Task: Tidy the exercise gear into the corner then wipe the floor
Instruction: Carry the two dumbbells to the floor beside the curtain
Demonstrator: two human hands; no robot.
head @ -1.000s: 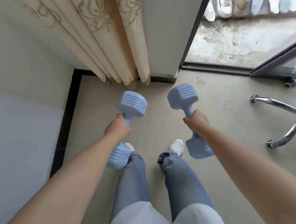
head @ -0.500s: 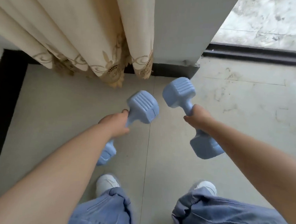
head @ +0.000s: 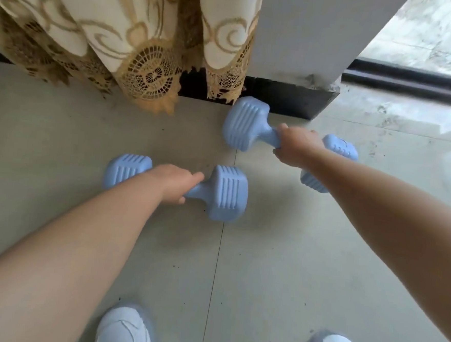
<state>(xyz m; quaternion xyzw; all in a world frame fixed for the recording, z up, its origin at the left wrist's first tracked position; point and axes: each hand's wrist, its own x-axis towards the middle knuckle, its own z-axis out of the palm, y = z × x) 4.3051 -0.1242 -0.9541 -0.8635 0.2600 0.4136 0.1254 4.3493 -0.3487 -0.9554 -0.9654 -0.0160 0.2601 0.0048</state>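
Two light blue dumbbells are low over the grey tiled floor near the wall. My left hand [head: 174,183] grips the handle of the left dumbbell [head: 226,193], which lies crosswise in front of the curtain. My right hand [head: 298,145] grips the handle of the right dumbbell [head: 246,124], whose far head is close to the black skirting at the foot of the white pillar [head: 306,29]. I cannot tell whether either dumbbell touches the floor.
A cream curtain [head: 138,31] with a gold lace hem hangs to the floor at the upper left. A dark door track [head: 412,79] runs at the upper right. My two white shoes [head: 125,326] stand at the bottom edge. Small dark specks dot the tiles.
I have bent lower and closer to the floor. Both dumbbells went down and forward toward the skirting, and they turned from upright to nearly level.
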